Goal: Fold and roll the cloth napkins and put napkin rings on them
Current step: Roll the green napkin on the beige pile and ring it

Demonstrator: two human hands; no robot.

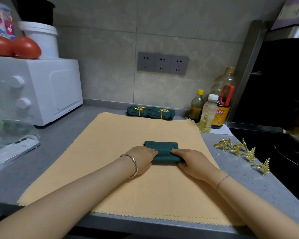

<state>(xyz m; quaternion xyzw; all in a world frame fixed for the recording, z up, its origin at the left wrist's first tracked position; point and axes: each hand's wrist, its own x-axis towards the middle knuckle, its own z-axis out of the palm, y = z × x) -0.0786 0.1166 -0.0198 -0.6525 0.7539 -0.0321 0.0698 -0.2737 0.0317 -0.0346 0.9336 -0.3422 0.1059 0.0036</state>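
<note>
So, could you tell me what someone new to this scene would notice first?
Both hands, left hand and right hand, press on a dark green napkin in the middle of a peach cloth on the counter. Two finished green rolls with gold rings lie at the cloth's far edge, and loose gold leaf-shaped rings wait on the counter to the right.

To my left on the grey desk [62,140] stands a white microwave oven [36,90], with two red tomatoes [16,47] and a white plastic bucket [41,38] on top of it, and a phone [14,150] lies face down in front of it. A peach placemat [128,187] with scalloped edges covers the middle of the desk before me. Three grey wall sockets [162,63] sit in the tiled wall, and four bottles of oil and sauce [212,107] cluster at the far right corner beside the black stove [274,83].
</note>
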